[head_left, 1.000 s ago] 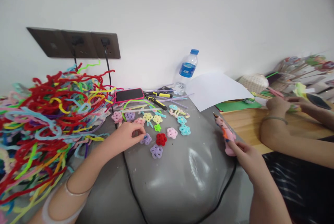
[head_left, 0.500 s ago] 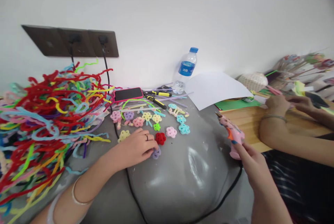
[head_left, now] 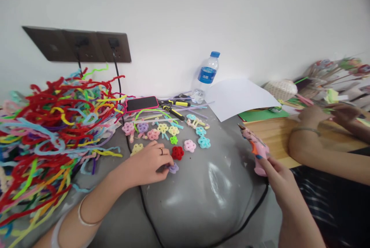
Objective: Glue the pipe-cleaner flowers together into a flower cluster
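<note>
**Over a grey surface (head_left: 190,211), touching a purple flower (head_left: 174,168) with the left hand (head_left: 150,163)**

Has the left fingers bent close together at the flower, covering much of it, just below a red flower (head_left: 177,152); cannot tell whether pinching or merely touching. Also covers part of a pale yellow flower (head_left: 137,149). Grips a pink glue gun (head_left: 258,151) in the right hand (head_left: 276,178), with nozzle pointing up and leftward, thumb on the handle and other fingers mostly hidden. Loses both forearms at the bottom edge, and part of a tangled pile of fuzzy strips (head_left: 63,124) at the left. Can barely make out, for blur, a co-worker's hands (head_left: 313,117) and some bunched flowers (head_left: 347,66) at far right.

Shows white characters on the blue label of a bottle (head_left: 207,75), too small to read surely.

Reflects light in glossy patches on the grey, crossed by a black cord (head_left: 252,215). Meets a wooden tabletop (head_left: 271,136) at right, and behind, a white wall (head_left: 162,12) with dark socket plates (head_left: 78,45).
</note>
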Available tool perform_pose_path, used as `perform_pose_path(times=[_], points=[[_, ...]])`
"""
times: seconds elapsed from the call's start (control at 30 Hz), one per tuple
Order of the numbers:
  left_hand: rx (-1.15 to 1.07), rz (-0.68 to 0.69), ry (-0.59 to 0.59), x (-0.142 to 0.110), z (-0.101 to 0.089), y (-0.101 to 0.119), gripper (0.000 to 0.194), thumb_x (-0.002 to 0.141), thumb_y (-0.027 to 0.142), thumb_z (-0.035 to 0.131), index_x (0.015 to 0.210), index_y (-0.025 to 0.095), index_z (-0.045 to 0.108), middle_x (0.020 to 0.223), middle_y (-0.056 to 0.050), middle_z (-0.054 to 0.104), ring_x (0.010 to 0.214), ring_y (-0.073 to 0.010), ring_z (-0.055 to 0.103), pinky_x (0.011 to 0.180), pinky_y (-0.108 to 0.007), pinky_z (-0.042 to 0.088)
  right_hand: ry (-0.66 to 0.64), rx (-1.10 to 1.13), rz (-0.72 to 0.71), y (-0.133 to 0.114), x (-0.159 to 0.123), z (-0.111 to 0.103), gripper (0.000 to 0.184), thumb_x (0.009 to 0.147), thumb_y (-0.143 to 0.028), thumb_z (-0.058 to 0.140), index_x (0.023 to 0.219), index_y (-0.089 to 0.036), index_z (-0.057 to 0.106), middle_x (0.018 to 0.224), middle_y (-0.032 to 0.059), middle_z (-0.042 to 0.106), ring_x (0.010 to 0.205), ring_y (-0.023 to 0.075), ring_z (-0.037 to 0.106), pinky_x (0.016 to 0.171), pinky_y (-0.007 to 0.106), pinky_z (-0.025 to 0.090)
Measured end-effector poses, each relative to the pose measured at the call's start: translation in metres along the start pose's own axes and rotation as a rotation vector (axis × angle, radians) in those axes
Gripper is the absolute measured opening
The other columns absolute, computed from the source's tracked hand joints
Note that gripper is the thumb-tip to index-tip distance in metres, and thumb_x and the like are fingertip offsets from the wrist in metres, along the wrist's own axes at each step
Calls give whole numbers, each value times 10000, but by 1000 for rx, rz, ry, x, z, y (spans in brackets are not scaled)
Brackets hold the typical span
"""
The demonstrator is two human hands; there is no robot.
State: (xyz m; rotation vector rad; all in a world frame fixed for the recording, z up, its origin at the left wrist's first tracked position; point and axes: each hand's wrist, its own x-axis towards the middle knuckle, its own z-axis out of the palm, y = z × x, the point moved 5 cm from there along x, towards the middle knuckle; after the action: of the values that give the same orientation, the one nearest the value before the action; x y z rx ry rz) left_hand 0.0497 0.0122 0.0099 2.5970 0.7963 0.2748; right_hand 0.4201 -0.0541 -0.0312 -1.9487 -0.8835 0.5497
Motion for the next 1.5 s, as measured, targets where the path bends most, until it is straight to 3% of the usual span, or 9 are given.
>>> perform_pose_path(times=[0.23,0.53,0.67,0.87,1.07,1.2,1.3,1.4,1.5], points=[[-335,-260,53,2,-5,-16,256,857,139,568,1047,216,723,876,-4,755,750,-147,657,680,-230,460,-15,-56,-67,-5,-1,0,325,639,-519,652,598,-196,648,588,29,555,596,211,515,541,297,391],[-352,-278,62,2,-9,-18,215,848,157,565,981,213,725,901,6,754,743,-136,630,677,-227,422,17,2,41,10,2,0,360,600,-562,647,611,-203,634,571,-7,555,618,199,513,595,294,378],[-362,-287,67,1,-9,-16,197,845,157,558,957,217,708,910,15,744,761,-136,620,694,-233,416,-4,24,69,12,0,0,378,601,-572,661,655,-197,666,625,15,638,674,223,563,661,313,412],[-403,-312,84,0,-9,-17,118,826,172,564,876,212,663,838,28,696,725,-133,585,667,-243,405,-48,25,48,4,-3,4,358,628,-553,669,630,-196,667,636,37,668,653,218,580,652,313,432],[-592,-351,152,0,-8,-26,143,831,203,583,964,195,634,916,-11,709,810,-154,639,706,-243,465,-62,12,5,1,-5,4,331,668,-520,676,635,-190,672,649,59,692,646,213,590,626,304,438],[-472,-298,78,0,-8,-20,90,844,171,604,880,200,680,843,12,711,710,-129,597,642,-225,429,-74,92,71,5,-8,5,358,688,-521,692,797,-180,694,725,91,751,634,211,605,626,307,447],[-408,-203,57,1,-8,-14,157,838,101,613,913,214,693,865,26,726,710,-116,600,651,-216,431,-91,182,123,4,-11,7,406,646,-518,726,875,-188,665,703,88,761,594,205,595,603,304,449],[-293,-42,182,2,-14,-7,193,849,55,609,939,216,665,919,20,725,809,-127,626,758,-238,467,-105,180,138,-2,-13,10,425,592,-505,738,868,-192,656,681,78,761,569,187,575,574,285,435],[-122,169,398,-3,-26,4,170,895,55,590,932,219,621,889,13,716,882,-138,623,876,-283,480,-117,154,139,-8,-12,11,428,566,-511,722,839,-188,659,667,72,757,558,177,571,545,269,421]])
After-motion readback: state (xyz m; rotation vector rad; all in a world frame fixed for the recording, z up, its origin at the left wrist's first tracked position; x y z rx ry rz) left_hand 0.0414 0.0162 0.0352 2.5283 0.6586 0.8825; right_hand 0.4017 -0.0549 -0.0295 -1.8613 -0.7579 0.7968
